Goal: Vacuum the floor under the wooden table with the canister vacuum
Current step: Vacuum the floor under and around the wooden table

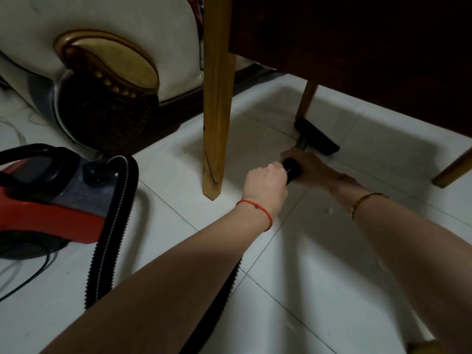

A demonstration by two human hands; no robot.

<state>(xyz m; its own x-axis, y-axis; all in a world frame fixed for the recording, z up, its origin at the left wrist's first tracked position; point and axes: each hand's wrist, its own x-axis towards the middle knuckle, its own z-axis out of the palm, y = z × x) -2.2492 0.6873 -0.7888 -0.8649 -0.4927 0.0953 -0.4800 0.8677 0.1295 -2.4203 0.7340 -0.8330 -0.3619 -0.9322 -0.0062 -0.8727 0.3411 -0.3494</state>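
Both hands hold the wand (293, 169): left hand (265, 185) wrapped round it, right hand (309, 169) seems to grip lower. The brush (316, 136) sits under the table (357, 34), by a back leg (306, 100). Next, slide it sideways over the floor (319, 251).

I see the canister vacuum (43, 198) at left, on the floor (319, 264) before the sofa (102, 60). Its hose (115, 213) runs right toward the wand (292, 169), whose nozzle (316, 136) lies under the table (357, 34), beside 1 far leg (307, 99).
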